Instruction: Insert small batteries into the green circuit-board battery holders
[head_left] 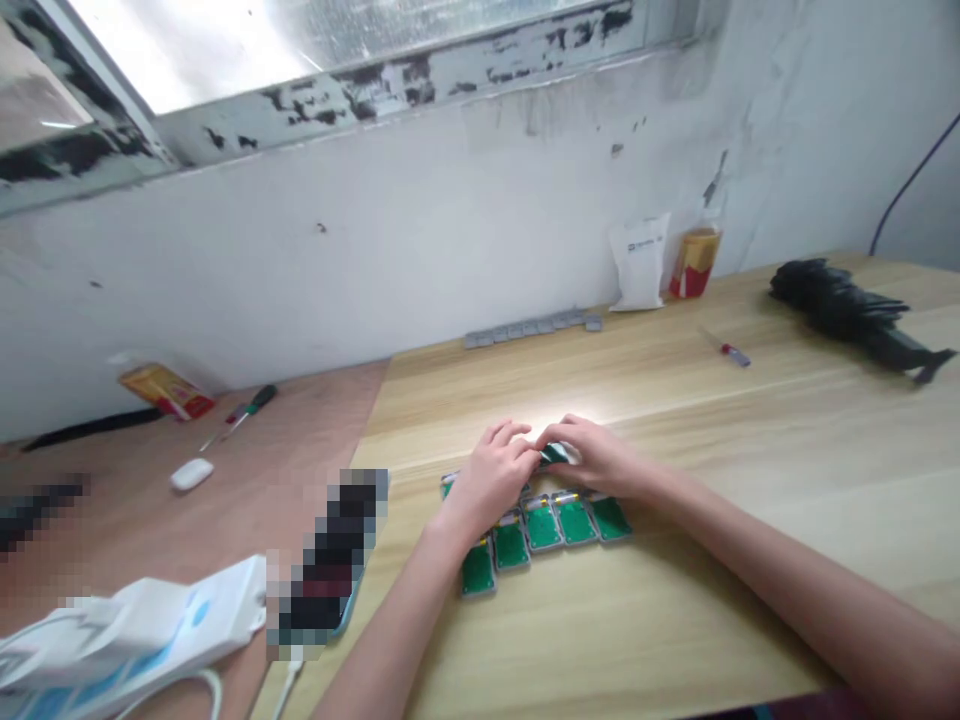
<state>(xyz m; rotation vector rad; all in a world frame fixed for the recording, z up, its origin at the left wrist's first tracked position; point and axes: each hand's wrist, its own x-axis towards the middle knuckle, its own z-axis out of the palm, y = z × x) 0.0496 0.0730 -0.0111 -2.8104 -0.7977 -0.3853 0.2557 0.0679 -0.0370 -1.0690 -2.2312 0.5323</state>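
My left hand [491,475] and my right hand [596,455] meet over the wooden table [750,480], fingers curled together around a small green circuit board [555,455] held between them. Just below the hands lies a row of several green circuit boards [544,530] in pale frames, flat on the table. The left hand covers the left end of that row.
A strip of grey parts [532,327] lies by the wall. A white pouch [639,262] and a red and yellow packet [694,262] stand at the back. A black bag [847,305] is at the right, a small red-handled screwdriver [731,352] nearby. Left: a green screwdriver [251,405], a white device [142,625].
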